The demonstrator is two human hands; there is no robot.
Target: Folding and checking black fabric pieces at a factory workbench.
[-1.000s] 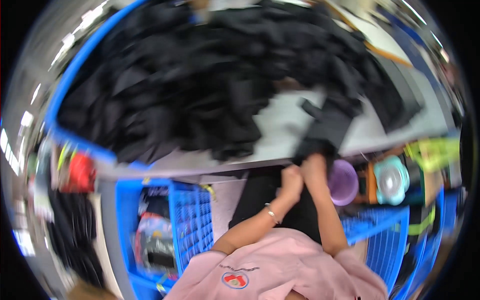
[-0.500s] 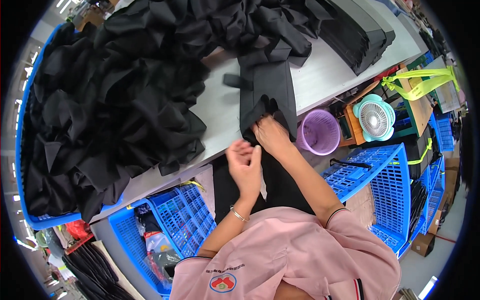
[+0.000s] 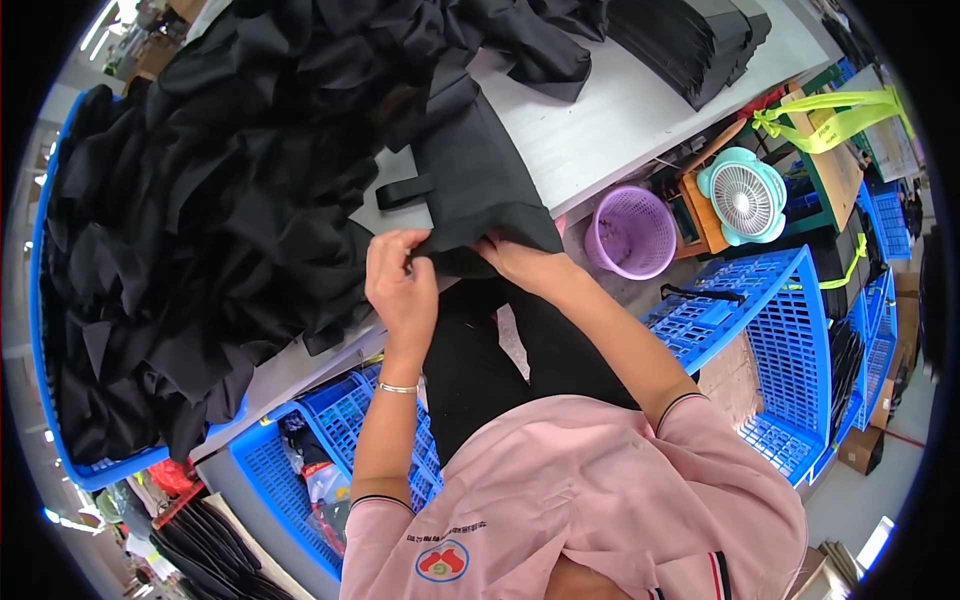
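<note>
A flat black fabric piece (image 3: 480, 170) lies across the near edge of the table, with a short black loop (image 3: 404, 192) sticking out from its left side. My left hand (image 3: 402, 295) is closed at the piece's near left corner, its fingertips curled at the edge. At the near edge further right, my right hand (image 3: 522, 264) grips the same piece, its fingertips partly hidden by the cloth. The far end of the piece runs up into a large heap of crumpled black fabric (image 3: 230, 190).
The pale table (image 3: 600, 140) carries a stack of black fabric panels (image 3: 690, 45) at the far right. A blue crate edge (image 3: 45, 290) borders the heap. Right of me are a purple basket (image 3: 632, 235), a small teal fan (image 3: 742, 197) and a blue crate (image 3: 785, 350); another blue crate (image 3: 275, 480) stands lower left.
My left hand has moved left and up to the fabric's corner. My right hand has shifted slightly left. The near end of the piece, folded up before, now lies flatter and slants leftward.
</note>
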